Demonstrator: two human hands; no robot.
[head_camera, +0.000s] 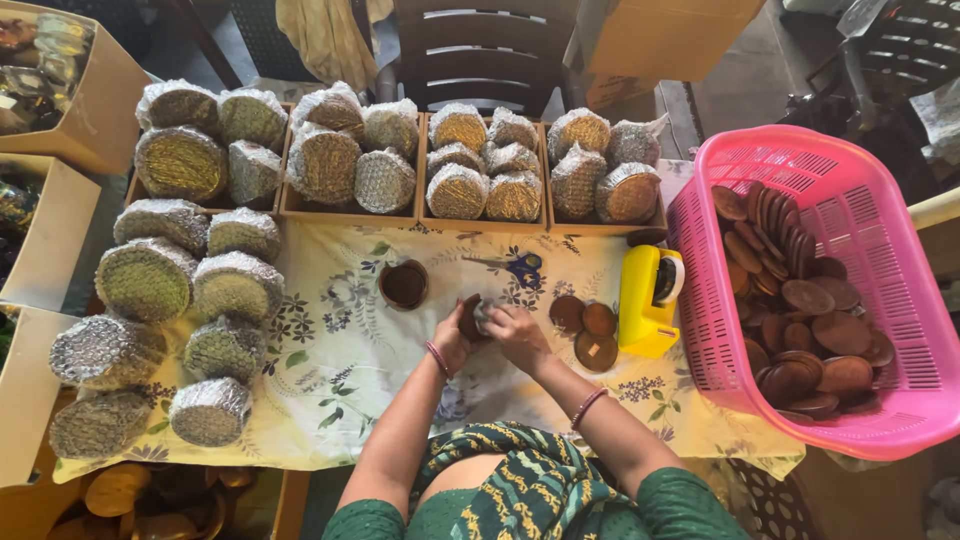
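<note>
Head view: left hand (450, 340) and right hand (515, 335) pressed together over mid-table, both pinching one brown disc (468, 318), held on edge between them. Loose discs (585, 325) just right, nearer right hand. Cup (404, 284) up-left. Pink basket (860, 180) far right.

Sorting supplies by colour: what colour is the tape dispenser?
Yellow tape dispenser, best seen in the head view.

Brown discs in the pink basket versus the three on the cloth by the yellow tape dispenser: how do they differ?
The discs in the pink basket are many, heaped loosely, some on edge and overlapping. The three discs on the cloth lie flat, close together, between the right hand and the yellow tape dispenser. Both sets are round, brown and unwrapped.
</note>
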